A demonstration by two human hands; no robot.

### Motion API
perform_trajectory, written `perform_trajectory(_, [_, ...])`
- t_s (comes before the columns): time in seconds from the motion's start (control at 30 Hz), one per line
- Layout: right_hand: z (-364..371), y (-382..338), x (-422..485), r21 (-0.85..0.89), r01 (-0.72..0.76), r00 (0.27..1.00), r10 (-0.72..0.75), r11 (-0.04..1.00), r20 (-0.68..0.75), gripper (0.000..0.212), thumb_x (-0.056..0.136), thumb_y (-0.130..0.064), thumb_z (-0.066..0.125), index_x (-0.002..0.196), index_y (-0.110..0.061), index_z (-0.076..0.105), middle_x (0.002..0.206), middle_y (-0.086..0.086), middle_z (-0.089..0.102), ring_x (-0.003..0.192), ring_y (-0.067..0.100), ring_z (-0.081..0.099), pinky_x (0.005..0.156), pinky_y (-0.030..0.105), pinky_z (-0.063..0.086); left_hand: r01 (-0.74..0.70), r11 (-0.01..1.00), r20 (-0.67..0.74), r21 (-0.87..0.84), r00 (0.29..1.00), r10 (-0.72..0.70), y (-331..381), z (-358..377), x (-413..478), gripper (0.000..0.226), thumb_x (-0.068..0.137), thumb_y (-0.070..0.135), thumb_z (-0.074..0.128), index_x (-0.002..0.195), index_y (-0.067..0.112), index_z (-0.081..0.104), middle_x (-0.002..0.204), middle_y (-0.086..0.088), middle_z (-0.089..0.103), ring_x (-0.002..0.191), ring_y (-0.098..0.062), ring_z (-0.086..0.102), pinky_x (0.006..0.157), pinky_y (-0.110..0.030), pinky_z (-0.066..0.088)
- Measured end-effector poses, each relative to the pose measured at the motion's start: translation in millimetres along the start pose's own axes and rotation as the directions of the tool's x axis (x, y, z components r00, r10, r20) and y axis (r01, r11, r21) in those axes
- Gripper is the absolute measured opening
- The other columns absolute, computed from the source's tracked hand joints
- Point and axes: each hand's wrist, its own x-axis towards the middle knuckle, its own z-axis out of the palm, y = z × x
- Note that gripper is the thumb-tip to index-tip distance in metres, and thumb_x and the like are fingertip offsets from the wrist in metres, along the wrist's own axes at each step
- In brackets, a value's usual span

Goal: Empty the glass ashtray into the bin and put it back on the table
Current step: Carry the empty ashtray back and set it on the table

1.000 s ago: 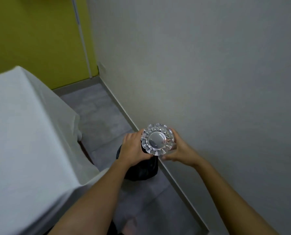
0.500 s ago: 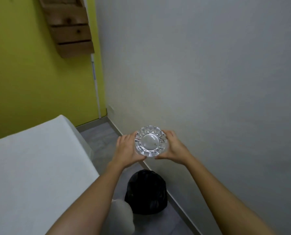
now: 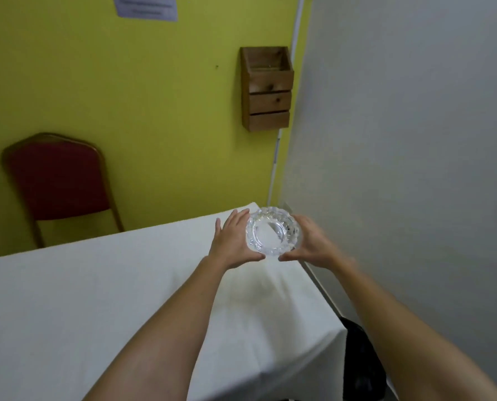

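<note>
Two hands (image 3: 232, 241), ashtray (image 3: 273, 234), chair (image 3: 57, 180) beyond

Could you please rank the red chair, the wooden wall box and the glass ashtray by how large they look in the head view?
1. Red chair.
2. Wooden wall box.
3. Glass ashtray, though it sits nearer the camera, so apparent size only.

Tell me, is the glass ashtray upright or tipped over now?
Upright: the ashtray faces open side up, between left hand and right hand.

We see single head view: looks forward-down over counter (image 3: 96, 299) toward room corner, forearms close at lower frame.
</note>
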Motion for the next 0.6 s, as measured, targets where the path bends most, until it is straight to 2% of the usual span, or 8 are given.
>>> perform_trajectory(0.07, [25.7,-38.1,12.4,0.014,0.065,0.997,-0.065,0.998,0.032,0.093,0.056,-0.023,0.092,0.135,-0.007,0.045,0.134,0.013,0.051,0.126,0.027,0.043,0.094,0.018,0.026,0.053,0.998,-0.030,0.033,0.998,-0.052,-36.8,-26.3,-19.3,0.111,0.066,0.051,0.079,0.152,0.016,0.019,0.161,0.005,0.020,0.151,-0.016,0.008,0.122,-0.049,0.002])
perform_trajectory(0.27, [109.7,-131.4,41.7,0.077,0.200,0.968,-0.209,0.977,0.142,0.093,0.050,-0.032,0.093,0.130,-0.017,0.049,0.129,0.003,0.053,0.122,0.021,0.043,0.098,0.027,0.036,0.227,0.970,-0.096,0.087,0.971,-0.219,-127.9,-84.6,-89.1,0.109,0.066,0.050,0.079,0.151,0.016,0.021,0.160,0.004,0.021,0.151,-0.016,0.008,0.122,-0.049,0.001])
perform_trajectory(0.47, [170.7,-192.2,56.5,0.127,0.272,0.917,-0.297,0.954,0.266,0.101,0.048,-0.038,0.092,0.134,-0.015,0.043,0.136,0.004,0.041,0.131,0.016,0.032,0.110,0.033,0.035,0.416,0.902,-0.115,0.116,0.908,-0.404,-183.0,-114.6,-146.0,0.110,0.068,0.052,0.076,0.152,0.013,0.018,0.163,0.003,0.011,0.152,-0.015,-0.001,0.122,-0.050,-0.002])
perform_trajectory(0.6, [200.4,-216.4,61.8,0.147,0.281,0.899,-0.314,0.948,0.307,0.105,0.050,-0.040,0.091,0.137,-0.015,0.039,0.144,0.005,0.031,0.134,0.021,0.030,0.112,0.038,0.033,0.490,0.862,-0.139,0.132,0.870,-0.474,-207.2,-124.8,-168.1,0.107,0.066,0.053,0.077,0.150,0.013,0.025,0.163,0.000,0.005,0.152,-0.020,-0.005,0.122,-0.051,-0.001])
